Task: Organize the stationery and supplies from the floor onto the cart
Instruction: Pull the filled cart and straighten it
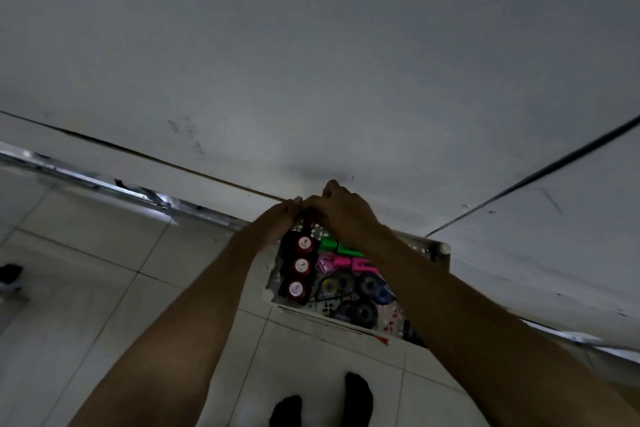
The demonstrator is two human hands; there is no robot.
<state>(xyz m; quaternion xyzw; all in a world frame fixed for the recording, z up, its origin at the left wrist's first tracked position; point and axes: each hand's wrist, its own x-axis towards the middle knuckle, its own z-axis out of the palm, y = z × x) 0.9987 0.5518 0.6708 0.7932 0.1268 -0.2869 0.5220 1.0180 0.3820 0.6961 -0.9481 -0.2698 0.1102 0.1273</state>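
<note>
Lying along the left side of the cart's [440, 248] top tray, a dark pack [298, 267] shows three round red pots with pale labels in a row. Both hands meet at its far end: the left hand [277, 224] comes in from the left and the right hand [343, 206] from the right, fingers curled down over the pack's top edge, apparently pinching it, though the dim light and the overlapping fingers make the exact grip hard to read. Just right of the pack lie green [337, 246] and pink [349, 263] packets, and nearer the camera several tape rolls [341, 286], partly hidden by the right forearm. A white card with a red edge [332, 322] lies by the tray's near rim. Pale floor tiles [86, 288] spread below, with two dark-socked feet [322, 402] at the bottom and a white wall [311, 45] behind.
</note>
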